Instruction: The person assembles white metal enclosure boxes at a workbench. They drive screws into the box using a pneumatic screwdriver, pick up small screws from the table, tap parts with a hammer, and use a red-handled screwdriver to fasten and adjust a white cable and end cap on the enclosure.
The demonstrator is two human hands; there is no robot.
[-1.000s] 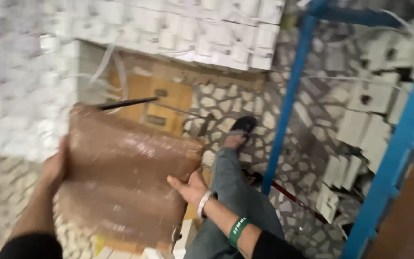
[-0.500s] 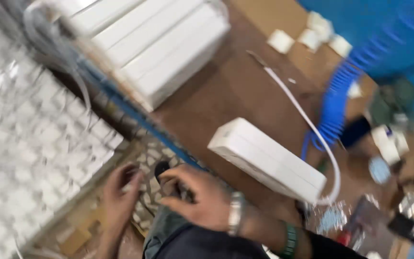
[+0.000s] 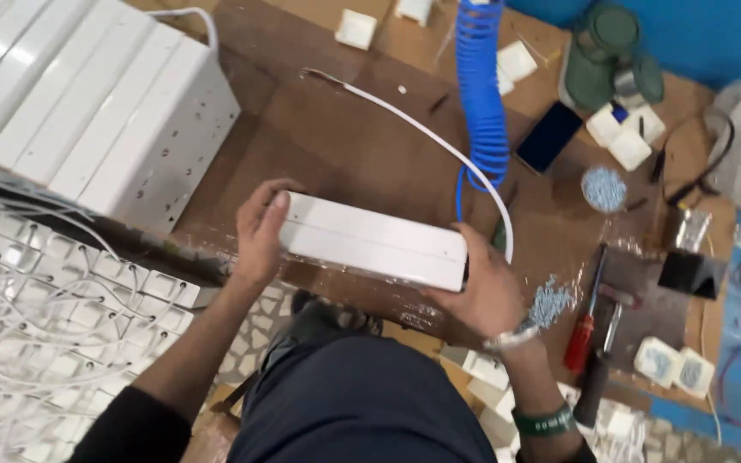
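White box (image 3: 375,240) over cluttered brown workbench (image 3: 345,137), blue wall (image 3: 713,34) behind.

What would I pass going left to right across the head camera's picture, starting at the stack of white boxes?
Stack of long white boxes → left hand → long white box held at both ends → right hand → red-handled screwdriver → small dark square plate.
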